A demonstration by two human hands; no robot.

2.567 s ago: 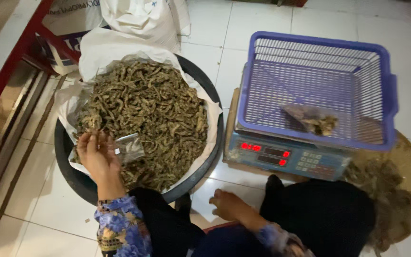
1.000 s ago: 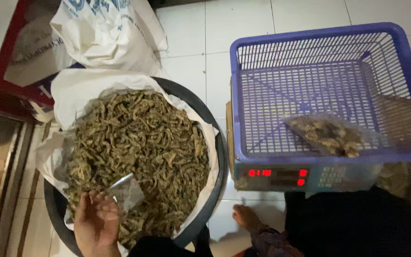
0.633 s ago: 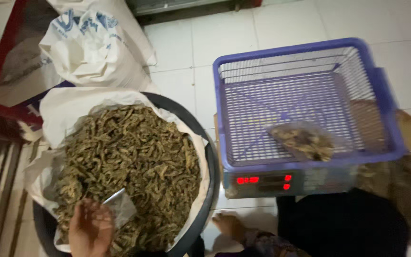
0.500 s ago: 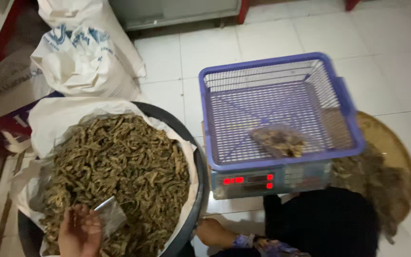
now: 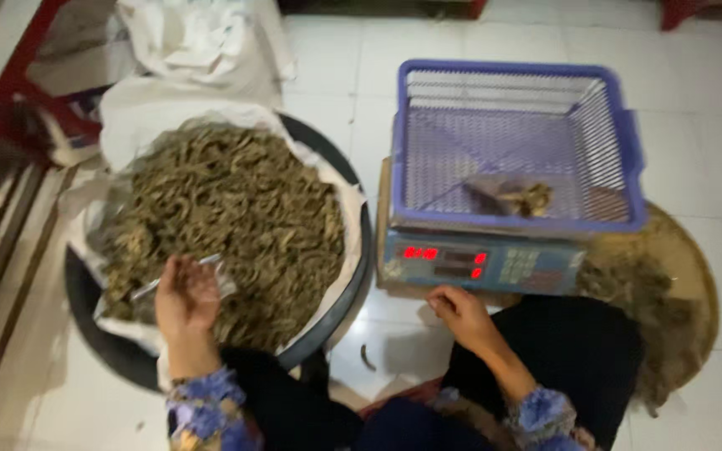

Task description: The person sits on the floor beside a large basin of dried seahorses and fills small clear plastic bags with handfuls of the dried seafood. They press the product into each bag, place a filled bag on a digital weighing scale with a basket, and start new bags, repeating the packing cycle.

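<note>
A small clear plastic bag (image 5: 211, 271) is gripped in the left hand (image 5: 185, 294), which is held over the near edge of a heap of dried brownish strips (image 5: 223, 213). The heap is piled on white cloth lining a wide black basin (image 5: 340, 288) set on the white tiled floor (image 5: 712, 150). The right hand (image 5: 460, 309) is loosely curled, grasping nothing, and is held just in front of a digital scale (image 5: 478, 263) with red lit digits. A purple mesh basket (image 5: 516, 146) is carried on the scale, and a small filled bag (image 5: 516, 198) is seen lying in its near half. White sacks (image 5: 202, 42) are stacked behind the basin.
</note>
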